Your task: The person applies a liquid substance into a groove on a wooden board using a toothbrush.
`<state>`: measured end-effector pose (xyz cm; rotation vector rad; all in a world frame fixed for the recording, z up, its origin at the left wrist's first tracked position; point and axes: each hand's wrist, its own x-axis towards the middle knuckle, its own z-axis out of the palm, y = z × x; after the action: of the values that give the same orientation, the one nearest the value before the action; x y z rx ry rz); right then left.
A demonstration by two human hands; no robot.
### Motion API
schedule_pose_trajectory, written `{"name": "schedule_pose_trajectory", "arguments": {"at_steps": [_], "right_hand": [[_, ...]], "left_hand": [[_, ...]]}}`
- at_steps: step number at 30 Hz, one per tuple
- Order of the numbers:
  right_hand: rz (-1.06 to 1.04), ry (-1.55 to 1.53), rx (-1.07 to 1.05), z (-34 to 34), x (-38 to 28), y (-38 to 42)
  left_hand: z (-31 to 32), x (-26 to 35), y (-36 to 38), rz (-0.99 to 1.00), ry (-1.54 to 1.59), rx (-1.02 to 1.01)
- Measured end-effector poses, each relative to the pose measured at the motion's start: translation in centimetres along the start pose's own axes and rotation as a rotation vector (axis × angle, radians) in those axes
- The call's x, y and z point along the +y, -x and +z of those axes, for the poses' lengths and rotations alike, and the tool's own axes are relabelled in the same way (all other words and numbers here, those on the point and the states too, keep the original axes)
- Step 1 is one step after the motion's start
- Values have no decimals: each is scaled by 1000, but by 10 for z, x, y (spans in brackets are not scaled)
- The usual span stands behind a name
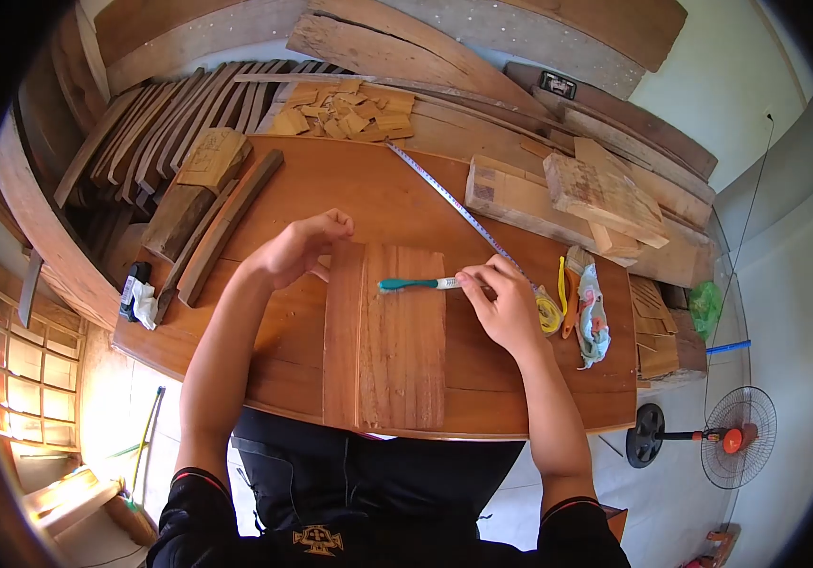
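Note:
A toothbrush (416,284) with a teal head and a pale handle lies across the upper part of a brown wooden board (402,360). My right hand (499,301) pinches the handle end of the brush, at the board's right edge. The board is flat at the front of the table, with a lengthwise line near its left side. By its upper left corner is my left hand (304,248), fingers loosely bent, thumb apart from them, holding nothing.
Right of my right hand lie a tape measure (463,213), a yellow-handled tool (562,284), a brush with an orange handle (572,293) and a crumpled cloth (594,317). Wooden bars (231,227) and thick planks (605,199) flank the wooden table (330,180). A fan (738,437) stands right.

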<state>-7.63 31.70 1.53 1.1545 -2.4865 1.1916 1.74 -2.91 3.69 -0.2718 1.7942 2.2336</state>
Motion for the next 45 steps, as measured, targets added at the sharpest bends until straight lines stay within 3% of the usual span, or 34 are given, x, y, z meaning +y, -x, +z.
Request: {"name": "schedule_pose_trajectory", "arguments": {"at_steps": [2, 13, 17, 20, 26, 28, 32, 34, 36, 37, 40, 42, 45], "right_hand": [[83, -27, 9, -4, -5, -1], [-98, -157, -186, -2, -9, 1], [24, -187, -173, -3, 6, -1], [-13, -118, -127, -2, 11, -3], [82, -259, -297, -5, -6, 0], [-10, -237, -223, -4, 5, -1], [149, -208, -55, -1, 19, -3], [5, -103, -44, 2, 6, -3], [-19, -127, -180, -2, -15, -1], [-133, -144, -193, 2, -11, 1], [-55, -159, -157, -6, -15, -2], [67, -136, -20, -10, -3, -4], [-12, -116, -7, -13, 2, -4]], "left_hand": [[-4, 2, 3, 24, 18, -42], [-11, 34, 47, 123, -145, 10], [-15, 20, 31, 149, -235, -2], [-18, 12, 22, 133, -175, -5], [-5, 0, 8, 174, -119, 87], [-8, -4, 1, 135, -84, 87], [19, -25, -17, 246, -181, 257], [38, -40, -22, 358, -341, 328], [46, -43, -22, 371, -250, 371], [46, -45, -23, 380, -201, 381], [42, -51, -27, 430, -270, 377], [40, -54, -29, 463, -320, 372], [42, -55, -29, 475, -309, 370]]}}
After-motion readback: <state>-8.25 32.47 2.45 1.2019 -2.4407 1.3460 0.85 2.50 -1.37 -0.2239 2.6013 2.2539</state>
